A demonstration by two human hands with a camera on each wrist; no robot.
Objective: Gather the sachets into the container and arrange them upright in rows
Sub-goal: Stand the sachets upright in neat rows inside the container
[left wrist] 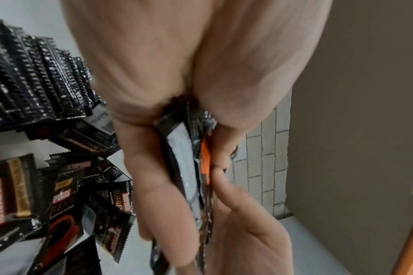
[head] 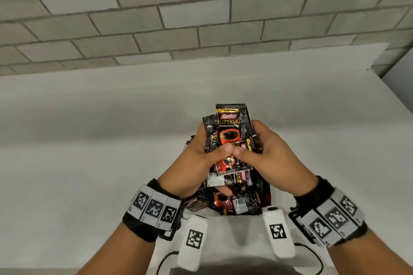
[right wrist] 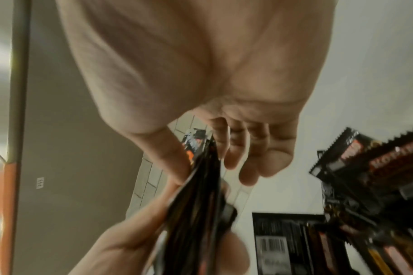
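Both hands hold one bundle of black Kopiko sachets upright above the table. My left hand grips it from the left, thumb across the front. From the right, my right hand pinches it, and the two thumbs meet. The left wrist view shows the bundle edge-on between my left hand's thumb and fingers. In the right wrist view the bundle is blurred under my right hand. A tight row of upright sachets stands to the left. The container's walls are not plainly visible.
Loose sachets lie in a heap under my hands near the table's front edge, also seen as loose sachets and loose sachets. The white table runs back to a grey brick wall. The table's right edge is close.
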